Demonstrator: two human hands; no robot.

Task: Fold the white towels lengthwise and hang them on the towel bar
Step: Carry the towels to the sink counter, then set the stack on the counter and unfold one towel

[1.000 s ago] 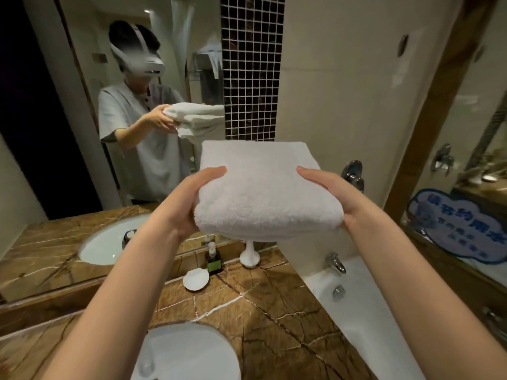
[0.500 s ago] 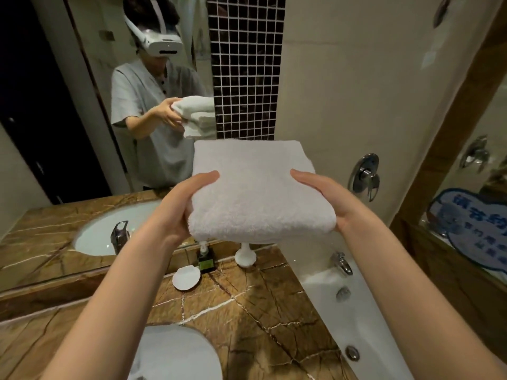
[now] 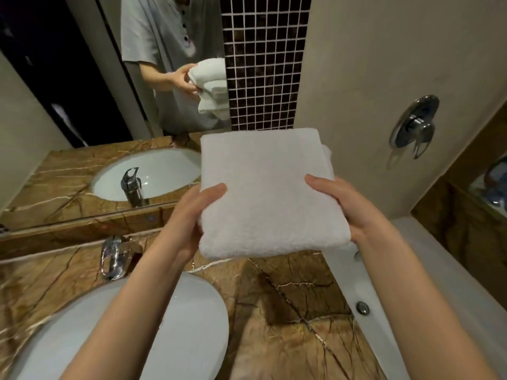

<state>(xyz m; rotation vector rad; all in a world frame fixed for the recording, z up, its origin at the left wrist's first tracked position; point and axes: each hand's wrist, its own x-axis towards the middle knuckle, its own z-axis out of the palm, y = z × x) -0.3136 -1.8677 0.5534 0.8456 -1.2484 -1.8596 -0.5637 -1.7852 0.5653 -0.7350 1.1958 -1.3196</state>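
Note:
A stack of folded white towels (image 3: 267,193) is held level in front of me, above the marble counter. My left hand (image 3: 194,215) grips its left edge, thumb on top and fingers underneath. My right hand (image 3: 345,207) grips the right edge the same way. The mirror shows the stack's reflection (image 3: 212,87) as several folded layers. No towel bar is in view.
A brown marble counter (image 3: 288,311) holds a white sink (image 3: 137,338) with a chrome faucet (image 3: 111,256). A white bathtub (image 3: 389,283) lies to the right, with a chrome shower valve (image 3: 414,124) on the wall. A mirror (image 3: 82,105) covers the back left.
The view has tilted downward and the towels sit lower over the counter. Both hands keep the same grip. The soap dish and small bottle on the counter are now hidden behind the towels.

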